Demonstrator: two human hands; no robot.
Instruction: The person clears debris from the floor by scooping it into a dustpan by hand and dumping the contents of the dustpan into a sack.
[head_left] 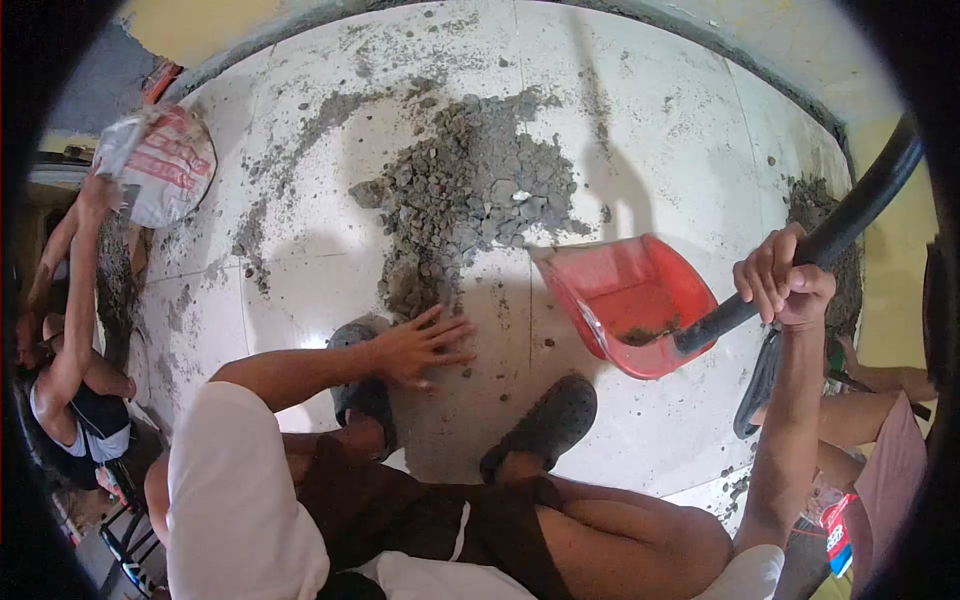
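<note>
My right hand (787, 280) is wrapped round the thick black tube handle (862, 205) of a red dustpan (655, 290). The dustpan rests on the white tiled floor, its mouth turned toward a heap of grey rubble (470, 185). A little dark debris lies inside the pan near the handle. My left hand (418, 350) is open with its fingers spread, just below the lower tail of the heap and in front of my left shoe. Whether that palm touches the floor I cannot tell.
At the left, another person's hands hold a white sack with red print (168, 165). A further person sits at the right edge, beside a dark clog (758, 385). My own dark clogs (545, 425) stand on the tiles. Scattered grit reaches the walls.
</note>
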